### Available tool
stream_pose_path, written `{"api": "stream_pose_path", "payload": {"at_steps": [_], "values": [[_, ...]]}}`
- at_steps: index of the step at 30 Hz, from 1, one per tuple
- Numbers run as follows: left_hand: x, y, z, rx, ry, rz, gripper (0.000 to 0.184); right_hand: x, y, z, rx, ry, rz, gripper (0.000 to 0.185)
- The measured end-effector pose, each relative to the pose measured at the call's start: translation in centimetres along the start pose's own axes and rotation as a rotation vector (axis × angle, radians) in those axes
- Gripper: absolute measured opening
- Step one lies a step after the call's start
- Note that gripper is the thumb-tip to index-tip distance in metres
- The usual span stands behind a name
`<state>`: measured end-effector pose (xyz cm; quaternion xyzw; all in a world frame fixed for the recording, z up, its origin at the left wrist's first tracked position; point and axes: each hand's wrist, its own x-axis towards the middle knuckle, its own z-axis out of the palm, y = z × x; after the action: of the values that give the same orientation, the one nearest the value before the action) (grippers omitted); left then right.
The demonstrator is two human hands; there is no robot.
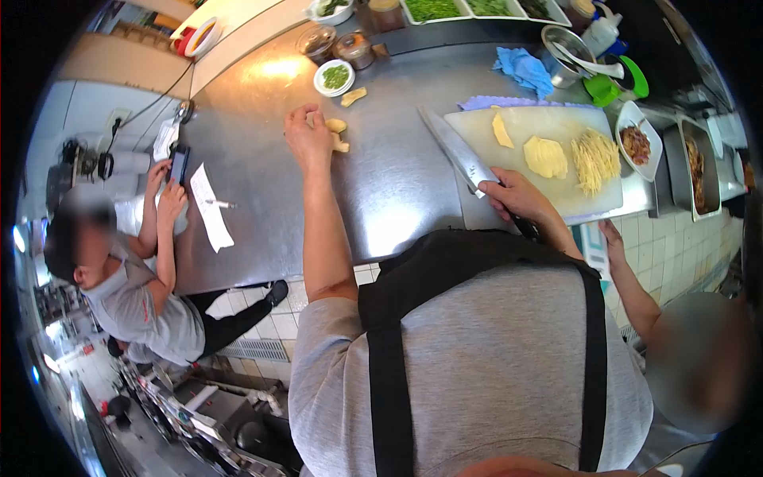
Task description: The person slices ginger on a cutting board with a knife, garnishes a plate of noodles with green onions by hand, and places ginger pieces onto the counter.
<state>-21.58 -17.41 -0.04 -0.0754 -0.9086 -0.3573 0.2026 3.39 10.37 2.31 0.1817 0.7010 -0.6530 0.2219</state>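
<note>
My left hand (308, 141) is over the steel counter with its fingers loosely bent and apart, right beside knobbly pieces of ginger (339, 145). Whether it touches them I cannot tell. Another small piece of ginger (354, 96) lies farther back. In my right hand (518, 195) is the black handle of a kitchen knife (458, 149), its wide blade pointing away and left, at the cutting board's left edge. The white cutting board (517, 131) holds a single pale yellow slice (501, 129), a fanned stack of slices (545, 157) and a pile of thin shreds (594, 161).
Behind are a dish of chopped green onion (335, 76), jars (354, 50), a blue cloth (523, 70) and a metal pot (566, 56). Right stands a white bowl (638, 145). A co-worker at left holds a phone (180, 164) near a paper slip (209, 208); another person is close at right.
</note>
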Motion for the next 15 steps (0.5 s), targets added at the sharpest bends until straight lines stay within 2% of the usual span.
{"api": "stream_pose_path", "payload": {"at_steps": [5, 9, 12, 15], "values": [[-3.7, -3.6, 0.2, -0.136, 0.065, -0.078, 0.016, 0.3, 0.3, -0.2, -0.019, -0.011, -0.011, 0.025], [-4.6, -2.4, -0.3, -0.316, 0.08, -0.189, 0.021, 0.4, -0.2, -0.1, -0.018, -0.015, 0.036, 0.026], [-4.6, -2.1, -0.3, -0.232, 0.061, -0.126, 0.029, 1.1, 0.7, -0.5, -0.024, -0.071, 0.021, 0.023], [-4.9, -1.4, -0.2, -0.072, 0.005, 0.099, 0.039, 0.9, 0.7, -0.5, 0.022, -0.083, 0.013, 0.023]]}}
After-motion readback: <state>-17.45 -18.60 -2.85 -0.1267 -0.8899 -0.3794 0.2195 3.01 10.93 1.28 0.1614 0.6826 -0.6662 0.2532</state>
